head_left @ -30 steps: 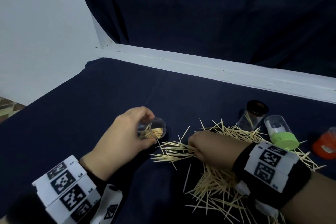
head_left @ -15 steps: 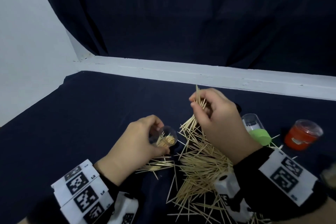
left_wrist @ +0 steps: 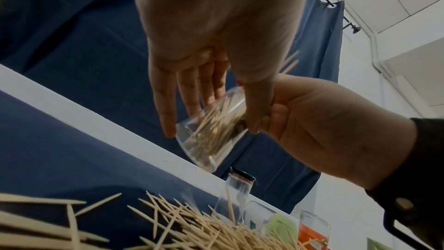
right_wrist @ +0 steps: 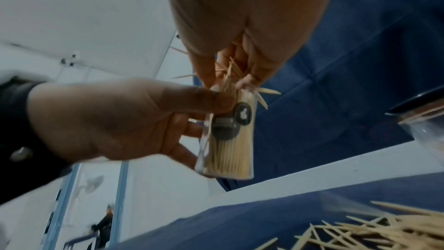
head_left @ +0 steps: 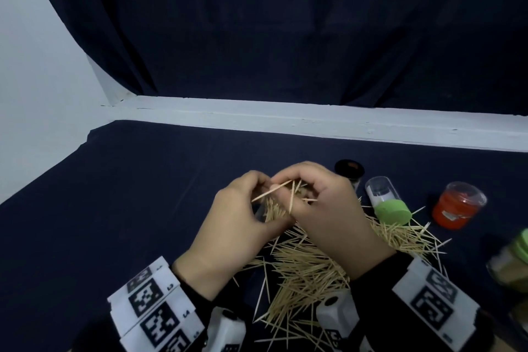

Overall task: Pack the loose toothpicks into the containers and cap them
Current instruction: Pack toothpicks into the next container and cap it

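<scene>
The left hand (head_left: 228, 226) grips a clear container (right_wrist: 228, 140) held above the bench (head_left: 128, 194), its fingers (left_wrist: 182, 90) curled round the wall. The right hand (head_left: 328, 208) pinches a bunch of toothpicks (right_wrist: 228, 77) at the container's mouth. Several picks splay sideways past the rim; if they snag there, they will likely spill onto the loose pile (head_left: 308, 271) below or jam the opening.
</scene>
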